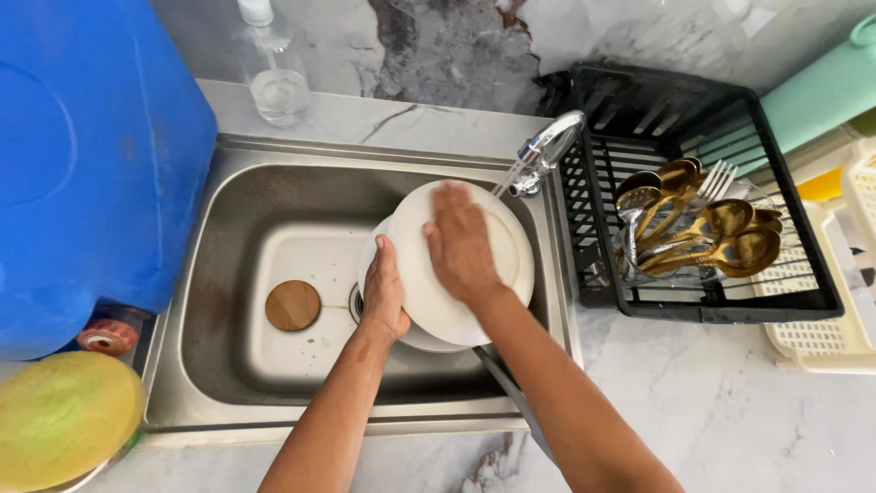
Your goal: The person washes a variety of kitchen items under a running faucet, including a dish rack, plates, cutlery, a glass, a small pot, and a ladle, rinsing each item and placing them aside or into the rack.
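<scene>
A round white plate (511, 246) is tilted over the steel sink (237, 210), under water running from the chrome tap (546, 151). My left hand (384, 294) grips the plate's left rim. My right hand (459, 242) lies flat on the plate's face, fingers spread. A second white dish (370, 260) shows just behind the plate's left edge.
A brown wooden disc (293, 305) lies on the sink floor. A black dish rack (803, 297) at the right holds gold spoons (721, 237) and a fork. A blue water container (91, 155) stands left, a clear pump bottle (274, 78) at the back, a yellow-green round object (59, 415) at lower left.
</scene>
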